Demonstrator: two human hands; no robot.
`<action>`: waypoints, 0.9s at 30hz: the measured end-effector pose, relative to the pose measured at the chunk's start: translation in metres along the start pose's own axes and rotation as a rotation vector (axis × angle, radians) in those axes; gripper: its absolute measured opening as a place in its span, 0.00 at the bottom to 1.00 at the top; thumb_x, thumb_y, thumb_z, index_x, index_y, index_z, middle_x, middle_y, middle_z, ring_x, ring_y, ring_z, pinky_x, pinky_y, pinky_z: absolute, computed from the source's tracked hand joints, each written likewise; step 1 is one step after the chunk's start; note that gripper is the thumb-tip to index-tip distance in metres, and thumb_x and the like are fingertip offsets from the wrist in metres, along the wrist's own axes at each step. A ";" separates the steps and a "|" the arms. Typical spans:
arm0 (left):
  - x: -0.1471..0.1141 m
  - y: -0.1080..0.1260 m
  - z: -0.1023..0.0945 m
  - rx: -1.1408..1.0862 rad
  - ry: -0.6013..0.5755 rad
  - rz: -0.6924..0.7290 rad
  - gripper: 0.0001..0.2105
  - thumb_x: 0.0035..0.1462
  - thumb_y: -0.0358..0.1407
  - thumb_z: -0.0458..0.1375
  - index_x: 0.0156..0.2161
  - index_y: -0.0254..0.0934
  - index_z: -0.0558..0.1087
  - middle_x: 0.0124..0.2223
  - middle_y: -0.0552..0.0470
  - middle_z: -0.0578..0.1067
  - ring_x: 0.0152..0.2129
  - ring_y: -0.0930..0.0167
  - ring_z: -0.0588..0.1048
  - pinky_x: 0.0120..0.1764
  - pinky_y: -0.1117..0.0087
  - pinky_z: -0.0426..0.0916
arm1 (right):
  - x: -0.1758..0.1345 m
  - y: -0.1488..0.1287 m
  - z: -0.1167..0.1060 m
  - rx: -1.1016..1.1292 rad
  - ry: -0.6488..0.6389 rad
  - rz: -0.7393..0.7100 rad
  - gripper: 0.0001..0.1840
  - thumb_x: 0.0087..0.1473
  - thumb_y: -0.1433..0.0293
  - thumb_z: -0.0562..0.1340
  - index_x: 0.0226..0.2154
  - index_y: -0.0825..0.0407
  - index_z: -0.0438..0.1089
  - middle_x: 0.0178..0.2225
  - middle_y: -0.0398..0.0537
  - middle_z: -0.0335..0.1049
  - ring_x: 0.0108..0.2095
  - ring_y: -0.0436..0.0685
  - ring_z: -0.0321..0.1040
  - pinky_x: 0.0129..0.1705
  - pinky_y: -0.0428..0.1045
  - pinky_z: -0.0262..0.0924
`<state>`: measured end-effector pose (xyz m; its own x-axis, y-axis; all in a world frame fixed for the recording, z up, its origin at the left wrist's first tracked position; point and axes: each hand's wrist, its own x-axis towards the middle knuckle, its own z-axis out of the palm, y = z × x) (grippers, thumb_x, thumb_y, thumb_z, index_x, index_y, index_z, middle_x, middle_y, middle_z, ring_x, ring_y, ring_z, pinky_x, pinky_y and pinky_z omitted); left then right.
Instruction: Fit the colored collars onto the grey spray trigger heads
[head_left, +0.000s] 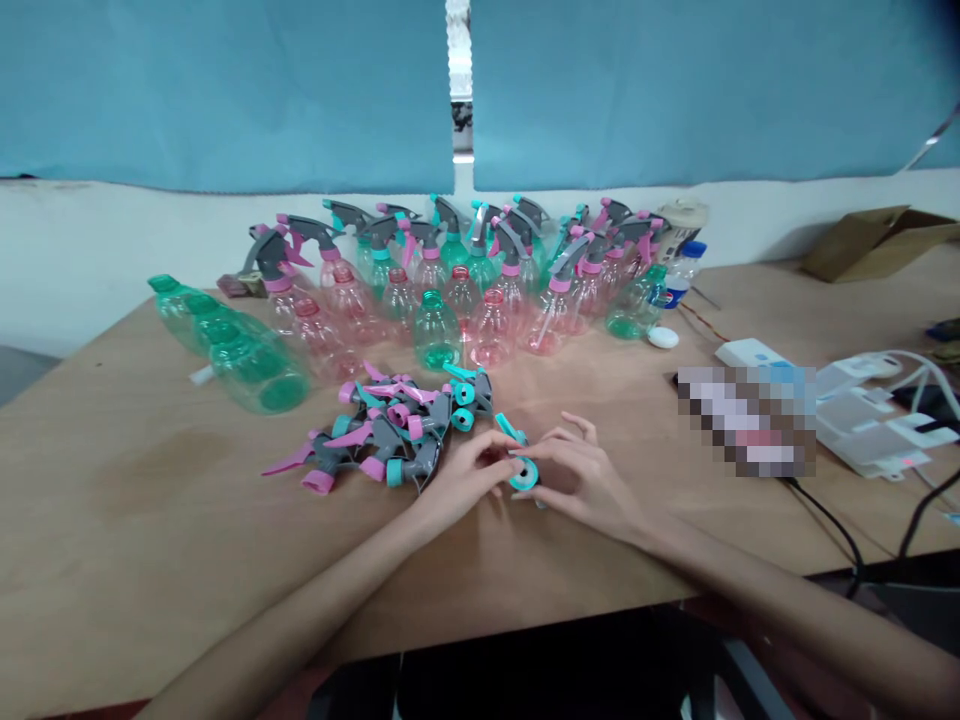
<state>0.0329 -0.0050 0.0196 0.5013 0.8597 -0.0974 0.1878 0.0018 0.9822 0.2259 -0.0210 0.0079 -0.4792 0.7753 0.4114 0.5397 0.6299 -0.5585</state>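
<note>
Between my two hands, just above the table's front part, is a spray bottle trigger head (527,474) with a teal collar facing me. The fingers of my left hand (480,465) are closed on it from the left, a fingertip at the collar's opening. From the right, my right hand (581,478) pinches the collar between thumb and fingers. Parts of the trigger head are hidden behind the fingers. Close by on the left lies a heap of loose trigger heads (386,420), grey with pink or teal parts.
Behind the heap stand several pink and green bottles (439,330), many with trigger heads fitted. Green bottles (259,370) lie at the left. To the right are a white oval object (663,338), a blurred phone-like object (739,425), white devices with cables (862,420) and a cardboard box (874,243).
</note>
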 end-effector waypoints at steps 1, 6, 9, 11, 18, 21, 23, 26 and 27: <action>0.000 0.000 -0.002 -0.006 -0.001 0.002 0.08 0.55 0.36 0.56 0.40 0.34 0.70 0.34 0.52 0.71 0.28 0.73 0.71 0.29 0.73 0.68 | 0.000 -0.001 0.000 -0.003 0.000 -0.005 0.15 0.53 0.62 0.64 0.44 0.46 0.69 0.37 0.43 0.75 0.39 0.54 0.70 0.59 0.62 0.39; -0.001 0.004 -0.010 0.015 -0.013 0.013 0.07 0.52 0.35 0.60 0.37 0.35 0.71 0.32 0.54 0.70 0.28 0.73 0.70 0.28 0.75 0.66 | 0.002 -0.001 0.004 -0.043 0.000 -0.032 0.15 0.53 0.61 0.64 0.44 0.45 0.70 0.36 0.42 0.76 0.39 0.55 0.70 0.59 0.62 0.41; -0.003 0.011 -0.015 0.043 -0.061 0.006 0.08 0.53 0.36 0.60 0.38 0.36 0.72 0.31 0.54 0.71 0.28 0.73 0.70 0.28 0.74 0.65 | 0.003 -0.002 0.005 -0.051 0.012 -0.048 0.17 0.52 0.61 0.64 0.46 0.45 0.69 0.37 0.42 0.76 0.39 0.55 0.71 0.59 0.63 0.41; -0.004 0.014 -0.018 0.103 -0.067 0.015 0.08 0.53 0.36 0.59 0.40 0.37 0.72 0.33 0.54 0.71 0.29 0.72 0.70 0.31 0.73 0.65 | 0.004 -0.003 0.004 -0.049 0.018 -0.052 0.17 0.52 0.61 0.64 0.46 0.44 0.69 0.37 0.42 0.76 0.40 0.56 0.70 0.59 0.63 0.41; -0.001 0.013 -0.014 0.224 -0.094 0.019 0.09 0.52 0.35 0.60 0.40 0.38 0.71 0.31 0.56 0.71 0.28 0.73 0.70 0.30 0.74 0.64 | 0.000 -0.006 0.002 -0.041 0.032 -0.073 0.15 0.53 0.61 0.64 0.44 0.46 0.70 0.35 0.43 0.77 0.40 0.56 0.69 0.59 0.63 0.37; -0.001 0.010 -0.008 0.245 -0.082 0.055 0.08 0.54 0.36 0.59 0.40 0.38 0.71 0.33 0.56 0.73 0.29 0.72 0.71 0.32 0.73 0.65 | -0.003 -0.005 0.002 -0.040 0.037 -0.043 0.15 0.53 0.60 0.64 0.43 0.45 0.71 0.35 0.43 0.76 0.41 0.56 0.68 0.58 0.62 0.41; 0.000 0.009 -0.003 0.296 -0.050 0.079 0.08 0.56 0.35 0.57 0.41 0.38 0.71 0.34 0.55 0.73 0.29 0.72 0.72 0.33 0.72 0.66 | -0.002 -0.003 0.000 -0.051 0.027 -0.020 0.15 0.52 0.60 0.64 0.43 0.44 0.71 0.36 0.42 0.76 0.41 0.57 0.68 0.57 0.62 0.42; 0.002 0.013 -0.001 0.386 -0.009 0.106 0.10 0.58 0.32 0.54 0.46 0.38 0.70 0.36 0.53 0.74 0.31 0.71 0.73 0.33 0.72 0.67 | 0.002 0.008 -0.008 -0.116 -0.002 -0.031 0.14 0.53 0.62 0.64 0.44 0.43 0.71 0.38 0.42 0.76 0.42 0.57 0.68 0.58 0.63 0.39; 0.004 0.017 -0.003 0.414 0.006 0.112 0.12 0.57 0.31 0.54 0.47 0.39 0.69 0.38 0.53 0.75 0.32 0.71 0.73 0.33 0.71 0.67 | 0.003 0.014 -0.012 -0.147 -0.010 -0.036 0.14 0.53 0.62 0.64 0.44 0.43 0.70 0.38 0.42 0.76 0.43 0.58 0.69 0.59 0.64 0.38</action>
<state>0.0358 -0.0002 0.0360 0.5329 0.8461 0.0087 0.4561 -0.2959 0.8393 0.2406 -0.0088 0.0103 -0.5066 0.7520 0.4218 0.6172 0.6579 -0.4315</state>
